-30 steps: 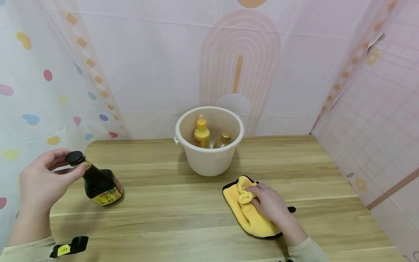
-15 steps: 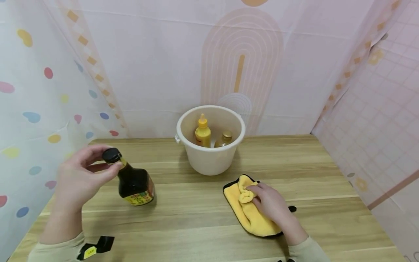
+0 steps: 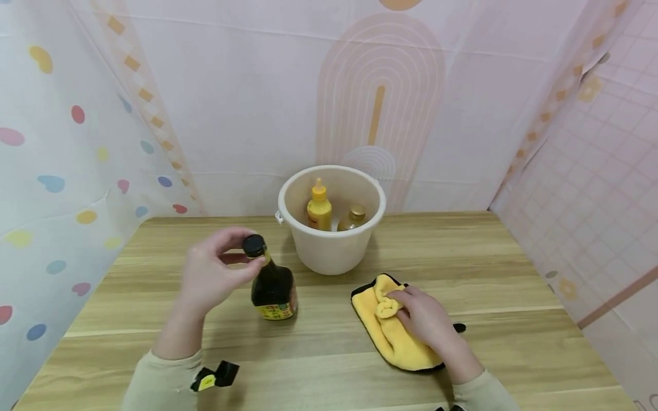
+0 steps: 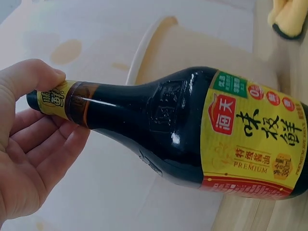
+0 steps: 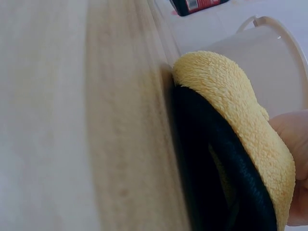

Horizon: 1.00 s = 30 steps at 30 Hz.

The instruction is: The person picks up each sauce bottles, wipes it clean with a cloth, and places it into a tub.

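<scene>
My left hand (image 3: pixel 213 271) pinches the neck of a dark soy sauce bottle (image 3: pixel 273 288) between thumb and fingers, just under its black cap. In the left wrist view the bottle's yellow label (image 4: pixel 255 134) faces the camera. The bottle is left of and nearer than the white bucket (image 3: pixel 329 254); whether its base touches the table cannot be told from the head view. On the right, my right hand (image 3: pixel 424 317) grips a bunched fold of a yellow cloth (image 3: pixel 396 342) with black edging, which lies on the table. The cloth hides part of that hand in the right wrist view.
Inside the bucket stand a yellow squeeze bottle (image 3: pixel 320 212) and a second bottle with a gold cap (image 3: pixel 357 214). The wooden table (image 3: pixel 319 354) meets a patterned curtain (image 3: pixel 247 114) at the back. A small black piece (image 3: pixel 459 327) shows beside the right wrist.
My left hand has carried the soy sauce bottle rightward across the table, from the far left to near the bucket. The right hand and the cloth have stayed in place.
</scene>
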Tool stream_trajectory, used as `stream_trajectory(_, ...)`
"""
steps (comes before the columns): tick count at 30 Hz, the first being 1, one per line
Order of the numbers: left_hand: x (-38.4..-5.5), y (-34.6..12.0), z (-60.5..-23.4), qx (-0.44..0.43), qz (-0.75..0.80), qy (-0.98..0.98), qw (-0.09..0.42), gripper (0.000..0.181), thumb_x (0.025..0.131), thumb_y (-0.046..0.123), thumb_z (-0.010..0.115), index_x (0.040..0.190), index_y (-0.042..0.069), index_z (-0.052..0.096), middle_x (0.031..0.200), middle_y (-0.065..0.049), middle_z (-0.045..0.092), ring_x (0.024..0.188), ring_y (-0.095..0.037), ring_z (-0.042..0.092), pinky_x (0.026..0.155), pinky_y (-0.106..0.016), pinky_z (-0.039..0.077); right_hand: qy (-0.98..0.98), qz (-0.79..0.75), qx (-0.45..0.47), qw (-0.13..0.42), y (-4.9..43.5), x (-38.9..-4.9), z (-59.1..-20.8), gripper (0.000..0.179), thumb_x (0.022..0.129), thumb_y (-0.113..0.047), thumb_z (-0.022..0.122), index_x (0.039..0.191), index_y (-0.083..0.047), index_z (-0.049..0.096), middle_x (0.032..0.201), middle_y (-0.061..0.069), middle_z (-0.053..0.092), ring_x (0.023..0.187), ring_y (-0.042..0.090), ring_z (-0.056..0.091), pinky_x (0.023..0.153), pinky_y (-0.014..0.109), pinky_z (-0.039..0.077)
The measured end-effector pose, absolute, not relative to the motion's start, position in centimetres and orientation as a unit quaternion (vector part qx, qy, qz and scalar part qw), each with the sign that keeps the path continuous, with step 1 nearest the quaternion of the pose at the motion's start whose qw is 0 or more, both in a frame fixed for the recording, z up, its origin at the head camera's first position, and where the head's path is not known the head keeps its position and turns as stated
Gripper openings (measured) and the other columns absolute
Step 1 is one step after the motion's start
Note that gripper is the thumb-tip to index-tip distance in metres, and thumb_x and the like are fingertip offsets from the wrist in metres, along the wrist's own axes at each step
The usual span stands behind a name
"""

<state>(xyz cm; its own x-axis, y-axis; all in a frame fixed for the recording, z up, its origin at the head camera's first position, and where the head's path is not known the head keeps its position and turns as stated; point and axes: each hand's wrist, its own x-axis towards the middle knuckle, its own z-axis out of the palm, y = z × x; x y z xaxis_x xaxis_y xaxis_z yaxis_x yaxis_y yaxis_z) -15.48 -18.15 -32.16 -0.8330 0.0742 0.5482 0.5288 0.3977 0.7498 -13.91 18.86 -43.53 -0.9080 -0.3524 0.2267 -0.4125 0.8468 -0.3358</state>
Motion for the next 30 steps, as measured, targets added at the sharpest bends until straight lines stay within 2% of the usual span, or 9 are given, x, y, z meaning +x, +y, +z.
stream_trajectory(6,-16.2,-15.6,-32.4,-0.207,-0.533,-0.798,0.190,0.038,0.070,-0.009,0.082,0.105,-0.001,0.069,0.093,-0.010,0.071,0.083,-0.010,0.067,0.071,-0.025,0.058,-0.957,0.196,0.201,0.075,18.9,-13.9,-43.5,0.029,0.085,-0.001,0.074,0.113,-0.008,0.071,0.102,0.012,0.067,0.094,0.033,0.067,0.079,0.049,0.055)
stream_trajectory(9,-16.5,-14.5,-32.5,-0.225,-0.540,-0.790,0.182,0.037,0.071,-0.009,0.082,0.104,-0.001,0.069,0.093,-0.009,0.071,0.082,-0.015,0.067,0.070,-0.027,0.059,-0.956,0.197,0.202,0.076,18.9,-13.8,-43.5,0.029,0.085,0.000,0.074,0.113,-0.008,0.071,0.102,0.012,0.067,0.094,0.033,0.067,0.079,0.048,0.055)
stream_trajectory(16,-16.7,-12.4,-32.9,-0.245,-0.539,-0.788,0.170,0.038,0.070,-0.008,0.082,0.104,0.002,0.070,0.093,-0.006,0.071,0.078,-0.019,0.068,0.069,-0.030,0.059,-0.954,0.194,0.210,0.089,18.8,-13.9,-43.6,0.028,0.084,-0.001,0.075,0.111,-0.008,0.071,0.100,0.011,0.066,0.088,0.031,0.067,0.074,0.046,0.056)
stream_trajectory(23,-16.7,-11.1,-33.1,-0.244,-0.536,-0.791,0.166,0.038,0.070,-0.005,0.083,0.105,0.001,0.069,0.095,-0.007,0.071,0.076,-0.018,0.068,0.068,-0.029,0.059,-0.957,0.186,0.207,0.082,18.7,-13.9,-43.5,0.028,0.084,-0.001,0.075,0.110,-0.009,0.072,0.094,0.005,0.064,0.070,0.015,0.056,0.062,0.034,0.050)
stream_trajectory(30,-16.6,-10.2,-33.3,-0.244,-0.533,-0.792,0.169,0.038,0.070,-0.005,0.083,0.104,0.002,0.069,0.094,-0.007,0.072,0.079,-0.017,0.068,0.069,-0.028,0.059,-0.957,0.184,0.207,0.082,18.7,-14.0,-43.5,0.028,0.084,-0.001,0.075,0.111,-0.009,0.071,0.094,0.004,0.063,0.071,0.016,0.057,0.063,0.034,0.050)
